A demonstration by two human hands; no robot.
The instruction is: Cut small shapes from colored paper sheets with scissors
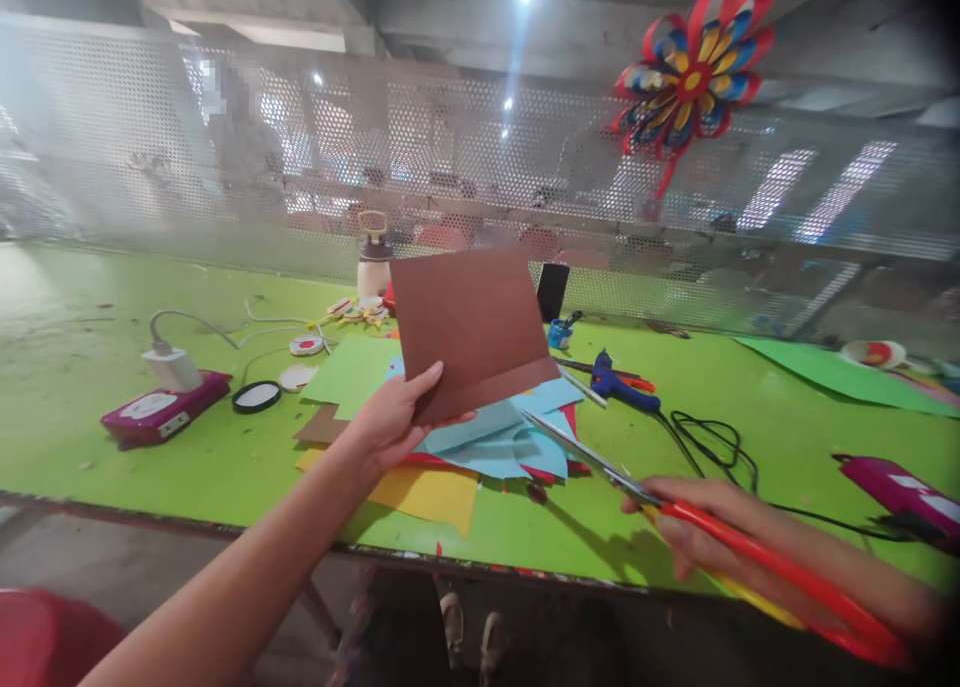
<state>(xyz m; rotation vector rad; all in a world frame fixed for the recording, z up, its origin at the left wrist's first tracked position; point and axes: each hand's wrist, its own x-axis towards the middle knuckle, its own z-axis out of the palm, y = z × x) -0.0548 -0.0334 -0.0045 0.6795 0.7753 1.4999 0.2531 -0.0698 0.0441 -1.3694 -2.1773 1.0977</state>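
My left hand [394,422] is closed on the lower left corner of a folded brown paper sheet [472,327] and holds it up, tilted, above the table. My right hand [697,527] grips a pair of scissors [600,462] with red and yellow handles. Their metal blades point up and left toward the brown sheet's lower edge without touching it. Under both lies a loose pile of coloured paper sheets [487,447], light blue, green, yellow and red, on the green table [90,407].
A blue glue gun [619,382] with a black cord lies right of the pile. Magenta boxes sit at the left [161,412] and far right [900,492]. A bottle [373,257], tape rolls [256,396] and a paper flower [694,72] on the mesh screen are behind. A person stands beyond the mesh.
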